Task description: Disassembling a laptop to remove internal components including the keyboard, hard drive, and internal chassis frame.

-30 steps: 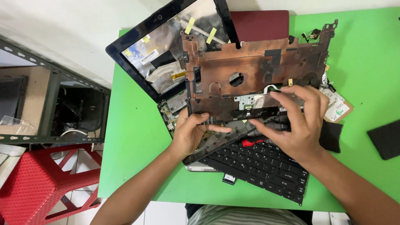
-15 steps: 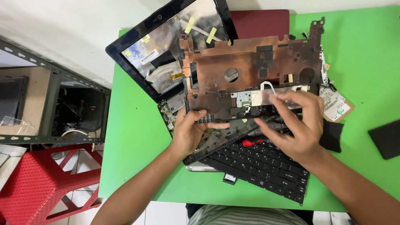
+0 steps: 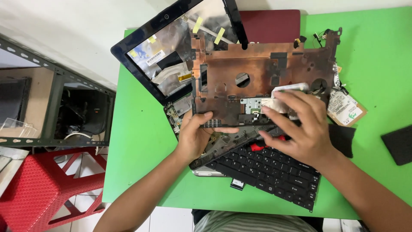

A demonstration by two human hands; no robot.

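A copper-brown laptop top cover (image 3: 240, 64) lies upside down over the opened laptop on the green table (image 3: 137, 141). My left hand (image 3: 195, 135) grips the cover's near edge at the left, thumb on top. My right hand (image 3: 296, 124) rests on the cover's near right part, fingers over a small metal plate and a white flat cable (image 3: 288, 88). Under both hands lies a loose black keyboard (image 3: 274, 172), with a red-handled tool (image 3: 262, 146) partly hidden between it and the cover.
The laptop's black lid (image 3: 171, 56) with its bare inner panel stands open at the back left. A dark red cover (image 3: 270, 25) lies behind. A hard drive (image 3: 345, 107) and a black pad (image 3: 397, 144) are to the right. A metal shelf (image 3: 51, 107) and red stool (image 3: 38, 189) stand left.
The brown cover has been lowered and shifted, now lying flatter. My right hand has moved up onto the metal plate and white cable. My left hand keeps its hold on the near edge.
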